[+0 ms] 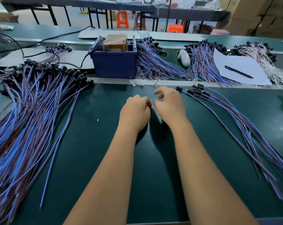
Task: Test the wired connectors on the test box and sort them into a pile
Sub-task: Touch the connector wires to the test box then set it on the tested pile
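I see the dark green table mat [92,143] filling most of my view, smooth and matte. On my left sprawls the big pile of wired connectors [28,114], thin blue and brown leads fanned toward me with black plug ends bunched at the far side; its near end runs off the frame edge. A smaller fan of the same leads [244,127] lies on my right, also cut off at the edge. Beyond the mat's far strip sits the test box [114,62], a dark blue plastic bin with a brown block inside it; I cannot read any marking on it, and a black cable [40,41] runs from it off to the left. More bundles [157,62] lie just to the right of the box, partly hidden by it. A white sheet of paper [241,69] covers part of another bundle, with a black pen [238,71] on top; I see no writing on it. A white curved object [184,57] lies near; I cannot tell what it is.

My left hand [135,111] is curled tight and seems to pinch a thin pale streak [157,115] between the hands, too blurred for me to name. My right hand [169,103] is smeared by motion, fingers loosely bent; whether it grips anything I cannot tell.
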The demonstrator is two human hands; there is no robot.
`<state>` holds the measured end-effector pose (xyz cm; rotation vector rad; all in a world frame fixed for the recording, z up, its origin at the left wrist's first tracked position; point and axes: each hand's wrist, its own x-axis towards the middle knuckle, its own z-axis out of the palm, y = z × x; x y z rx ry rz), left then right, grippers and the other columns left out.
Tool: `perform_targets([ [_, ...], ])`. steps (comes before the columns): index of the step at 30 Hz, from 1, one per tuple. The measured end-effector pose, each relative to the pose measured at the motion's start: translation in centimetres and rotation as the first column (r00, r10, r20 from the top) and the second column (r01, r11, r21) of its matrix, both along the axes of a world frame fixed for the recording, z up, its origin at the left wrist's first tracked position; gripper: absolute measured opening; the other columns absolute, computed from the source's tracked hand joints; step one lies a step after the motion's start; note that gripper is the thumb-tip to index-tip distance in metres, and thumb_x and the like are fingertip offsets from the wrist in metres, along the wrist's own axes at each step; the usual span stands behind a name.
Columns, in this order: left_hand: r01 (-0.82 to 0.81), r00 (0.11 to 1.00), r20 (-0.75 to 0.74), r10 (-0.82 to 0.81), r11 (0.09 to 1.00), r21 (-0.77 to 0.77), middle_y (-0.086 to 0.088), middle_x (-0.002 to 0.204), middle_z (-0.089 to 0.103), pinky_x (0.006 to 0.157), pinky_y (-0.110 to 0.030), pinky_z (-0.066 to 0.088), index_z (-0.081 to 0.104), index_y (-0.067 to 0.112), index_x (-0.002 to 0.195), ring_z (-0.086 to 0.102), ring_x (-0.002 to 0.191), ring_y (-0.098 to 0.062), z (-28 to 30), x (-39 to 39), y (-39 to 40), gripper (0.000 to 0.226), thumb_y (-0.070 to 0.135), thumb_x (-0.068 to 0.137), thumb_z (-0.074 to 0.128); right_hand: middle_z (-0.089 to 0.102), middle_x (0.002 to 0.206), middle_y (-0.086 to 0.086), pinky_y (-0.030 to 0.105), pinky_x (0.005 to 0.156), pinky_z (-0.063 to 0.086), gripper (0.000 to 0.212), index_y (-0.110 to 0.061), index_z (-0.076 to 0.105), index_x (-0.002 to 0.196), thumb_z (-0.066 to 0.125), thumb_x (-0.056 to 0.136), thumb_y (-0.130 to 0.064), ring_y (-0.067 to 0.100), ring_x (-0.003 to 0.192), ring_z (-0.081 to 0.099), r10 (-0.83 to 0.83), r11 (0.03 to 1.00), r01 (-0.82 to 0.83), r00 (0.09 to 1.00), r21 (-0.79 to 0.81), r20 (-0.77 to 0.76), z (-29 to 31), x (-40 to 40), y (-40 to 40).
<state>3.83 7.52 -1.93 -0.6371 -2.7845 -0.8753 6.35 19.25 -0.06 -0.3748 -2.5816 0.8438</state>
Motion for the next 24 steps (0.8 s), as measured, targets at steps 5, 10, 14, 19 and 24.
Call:
perform_targets([
  [5,-0.154,0.988,0.015,0.153,0.979,0.131,-0.018,0.099,0.061,0.07,-0.033,0.028,0.067,0.004,0.101,0.051,0.094,-0.034,0.0,-0.8,-1.3,0.025,0.003,0.091,0.044,0.069,0.09,-0.001,0.018,0.07,0.039,0.032,-0.017,0.071,0.095,0.051,0.079,0.003,0.017,0.091,0.063,0.021,0.925,-0.047,0.997,-0.378,-0.074,-0.9,-2.4,-5.0],
  [10,-0.192,0.981,0.092,0.174,0.942,0.274,-0.01,0.106,0.064,0.081,-0.032,0.041,0.073,0.013,0.1,0.054,0.104,-0.028,0.0,-1.1,-1.4,0.028,0.007,0.088,0.048,0.072,0.094,0.0,0.027,0.081,0.048,0.025,-0.016,0.071,0.092,0.053,0.082,-0.002,0.017,0.092,0.063,0.057,0.916,-0.089,0.994,-0.392,-0.093,-1.4,-2.2,-4.6],
  [14,-0.372,0.919,-0.031,0.393,0.89,0.262,-0.01,0.13,0.056,0.098,-0.034,0.039,0.074,0.016,0.101,0.044,0.126,-0.029,0.6,-1.9,-3.9,0.028,0.01,0.088,0.05,0.067,0.087,-0.005,0.027,0.077,0.047,0.022,-0.022,0.068,0.091,0.053,0.087,-0.005,0.015,0.085,0.061,0.147,0.914,-0.175,0.984,-0.367,-0.102,-1.9,-1.8,-4.5],
  [19,-0.671,0.723,0.15,0.675,0.737,-0.085,-0.024,0.156,0.023,0.12,-0.052,0.002,0.06,0.019,0.121,0.005,0.149,-0.037,0.8,-2.4,-9.2,0.037,0.01,0.09,0.042,0.061,0.08,-0.011,0.024,0.066,0.04,0.022,-0.022,0.069,0.097,0.053,0.09,-0.009,0.012,0.075,0.054,0.178,0.932,-0.193,0.981,-0.306,-0.077,-2.3,-1.8,-4.6],
  [24,-0.643,0.741,0.123,0.66,0.75,-0.154,-0.019,0.139,0.041,0.107,-0.047,0.025,0.053,0.014,0.124,0.035,0.128,-0.039,0.9,-2.3,-9.5,0.036,0.008,0.09,0.043,0.061,0.08,-0.012,0.025,0.068,0.042,0.022,-0.023,0.069,0.096,0.052,0.091,-0.01,0.013,0.078,0.056,0.188,0.937,-0.195,0.981,-0.29,-0.052,-2.1,-1.8,-4.7],
])
